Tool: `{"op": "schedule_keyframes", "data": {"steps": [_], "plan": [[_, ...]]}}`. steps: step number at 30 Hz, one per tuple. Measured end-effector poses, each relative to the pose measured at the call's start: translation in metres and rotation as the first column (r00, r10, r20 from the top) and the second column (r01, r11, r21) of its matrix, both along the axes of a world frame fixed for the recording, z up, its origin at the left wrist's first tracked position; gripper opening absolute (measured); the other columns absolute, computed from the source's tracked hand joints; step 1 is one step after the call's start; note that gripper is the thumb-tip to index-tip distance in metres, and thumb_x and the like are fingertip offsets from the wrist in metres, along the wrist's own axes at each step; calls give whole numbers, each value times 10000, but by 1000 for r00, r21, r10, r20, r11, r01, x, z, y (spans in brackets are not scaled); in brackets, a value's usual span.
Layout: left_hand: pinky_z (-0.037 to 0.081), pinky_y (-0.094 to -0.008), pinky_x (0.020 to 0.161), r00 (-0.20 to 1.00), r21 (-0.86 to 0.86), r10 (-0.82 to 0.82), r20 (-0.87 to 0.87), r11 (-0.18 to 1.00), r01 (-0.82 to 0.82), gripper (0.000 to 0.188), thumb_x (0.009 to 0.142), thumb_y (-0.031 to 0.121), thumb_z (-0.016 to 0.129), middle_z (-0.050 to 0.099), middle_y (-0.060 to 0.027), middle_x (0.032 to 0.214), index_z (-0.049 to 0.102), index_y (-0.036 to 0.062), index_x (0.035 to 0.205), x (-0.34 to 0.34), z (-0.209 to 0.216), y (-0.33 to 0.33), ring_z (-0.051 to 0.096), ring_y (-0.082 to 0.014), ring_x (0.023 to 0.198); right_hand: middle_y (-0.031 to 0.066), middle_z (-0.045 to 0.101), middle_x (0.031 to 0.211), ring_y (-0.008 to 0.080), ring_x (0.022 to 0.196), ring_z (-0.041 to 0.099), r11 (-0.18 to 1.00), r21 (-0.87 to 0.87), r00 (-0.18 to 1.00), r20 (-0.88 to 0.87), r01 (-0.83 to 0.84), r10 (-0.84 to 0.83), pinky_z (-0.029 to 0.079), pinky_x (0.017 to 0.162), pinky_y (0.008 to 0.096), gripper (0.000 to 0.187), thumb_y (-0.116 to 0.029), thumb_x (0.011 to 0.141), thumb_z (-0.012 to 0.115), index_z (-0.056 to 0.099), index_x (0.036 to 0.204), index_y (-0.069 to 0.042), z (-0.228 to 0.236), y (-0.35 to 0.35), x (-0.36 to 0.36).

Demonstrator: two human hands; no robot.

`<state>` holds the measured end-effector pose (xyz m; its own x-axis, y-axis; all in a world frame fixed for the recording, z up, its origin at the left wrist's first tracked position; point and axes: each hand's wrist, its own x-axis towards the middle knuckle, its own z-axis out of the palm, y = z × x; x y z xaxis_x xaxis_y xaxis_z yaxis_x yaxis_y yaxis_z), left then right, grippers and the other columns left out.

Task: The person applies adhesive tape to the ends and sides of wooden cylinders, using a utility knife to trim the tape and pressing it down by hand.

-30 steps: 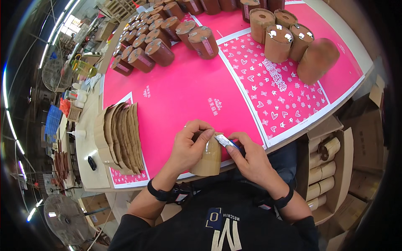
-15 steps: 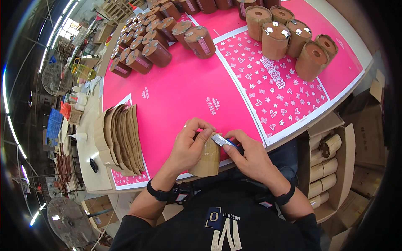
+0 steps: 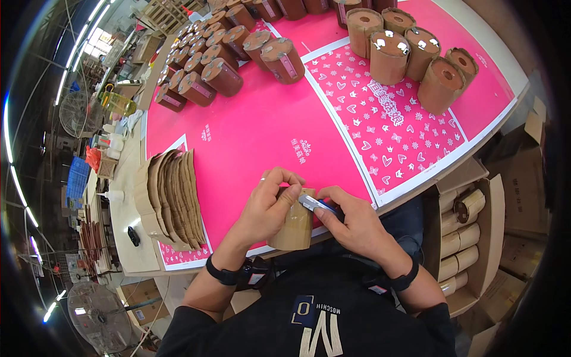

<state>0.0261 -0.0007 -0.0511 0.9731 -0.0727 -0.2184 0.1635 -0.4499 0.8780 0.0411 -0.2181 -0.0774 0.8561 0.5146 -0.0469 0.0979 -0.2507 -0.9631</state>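
Observation:
At the table's near edge, a cylinder wrapped in brown kraft paper (image 3: 295, 229) stands in front of me, its lower side shiny as if taped. My left hand (image 3: 262, 208) is closed around its upper left side, thumb and fingers pinching near the top rim. A utility knife (image 3: 310, 204), silver with a blue part, is gripped in my right hand (image 3: 360, 223), thumb pressed along it. Its front end lies at the cylinder's upper edge, close to my left thumb; the blade itself I cannot make out.
A stack of brown paper sheets (image 3: 169, 199) lies left on the pink table covering (image 3: 250, 131). Many reddish-brown cylinders (image 3: 223, 77) stand at the far left, several paper-wrapped ones (image 3: 389, 59) at the far right. Below right, an open carton (image 3: 491, 238) holds wrapped cylinders.
The knife and my right hand have shifted very slightly to the left along the cylinder's top edge. My left hand keeps its hold on the cylinder.

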Motion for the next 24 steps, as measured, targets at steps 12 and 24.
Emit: {"op": "schedule_keyframes", "data": {"steps": [12, 24], "plan": [[428, -408, 1009, 993, 51, -112, 24, 993, 110, 95, 1010, 110, 568, 572, -144, 1258, 523, 52, 1070, -5, -3, 0, 497, -249, 1190, 176, 701, 1000, 369, 899, 689, 994, -106, 1000, -5, 8, -8, 540, 766, 421, 312, -275, 952, 656, 639, 1206, -94, 8, -4, -7], [416, -367, 965, 989, 59, -131, 67, 990, 127, 33, 997, 78, 558, 598, -105, 1237, 552, 57, 1021, -7, 6, 1, 494, -205, 1095, 168, 703, 1024, 361, 943, 685, 998, -65, 1000, 18, -20, 22, 539, 796, 414, 310, -263, 954, 654, 645, 1211, -89, 11, -4, -7]]}}
